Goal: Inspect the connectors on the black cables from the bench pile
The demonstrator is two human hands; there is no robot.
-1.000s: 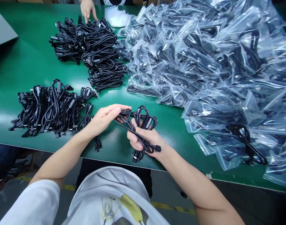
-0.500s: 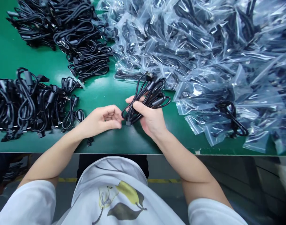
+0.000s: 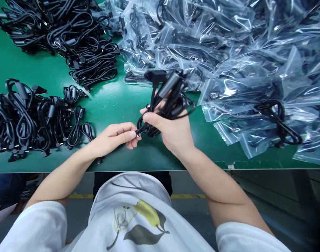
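Note:
My right hand (image 3: 172, 131) grips a coiled black cable bundle (image 3: 167, 99) upright above the green table (image 3: 115, 101), with a plug end sticking up at the top. My left hand (image 3: 114, 138) pinches a small connector end of that same cable at the bundle's lower left. Both hands meet near the table's front edge, in the middle of the view.
A heap of loose black cables (image 3: 31, 115) lies at the left, another black pile (image 3: 68, 33) at the back left. Many clear plastic bags (image 3: 228, 52) with cables cover the right half. One bagged cable (image 3: 277, 122) lies near the front right edge.
My right hand has turned the bundle from lying flat to standing upright. My left hand shifted from holding the plug to pinching a connector at the bundle's base. The view dropped nearer.

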